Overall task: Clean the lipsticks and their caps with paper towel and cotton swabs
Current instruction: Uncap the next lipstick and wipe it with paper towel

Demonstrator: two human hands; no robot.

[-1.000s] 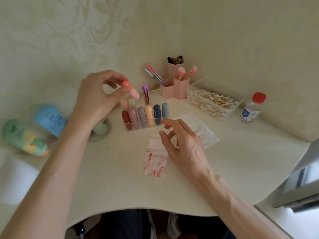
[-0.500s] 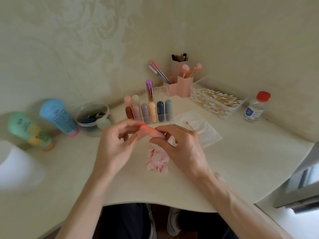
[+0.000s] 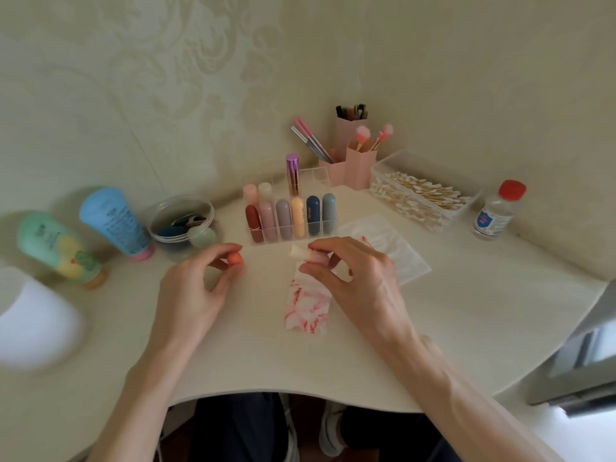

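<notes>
My left hand [image 3: 196, 288] pinches a small coral cap [image 3: 236, 259] between thumb and fingers. Just to its right, my right hand [image 3: 356, 281] grips the pale pink lipstick body [image 3: 306, 255], whose cream end points left; a cotton swab with a red tip [image 3: 366, 241] sticks up behind its fingers. A folded paper towel piece stained red [image 3: 308, 311] lies on the table under my right hand. Behind them, a clear organizer [image 3: 286, 240] holds several capped lipsticks in mixed colours. A clear sheet of paper towel [image 3: 393, 245] lies to the right.
A clear box of cotton swabs [image 3: 423, 198] and a red-capped bottle [image 3: 496, 211] stand at the back right. Pink brush holders [image 3: 353, 161] are in the corner. A clear bowl [image 3: 181, 221], a blue tube [image 3: 113, 221] and a green tube [image 3: 56, 248] sit at the left.
My left hand brought the coral lipstick down from the organizer to meet my right hand. The two hands then pulled apart, the cap staying in the left and the body in the right.
</notes>
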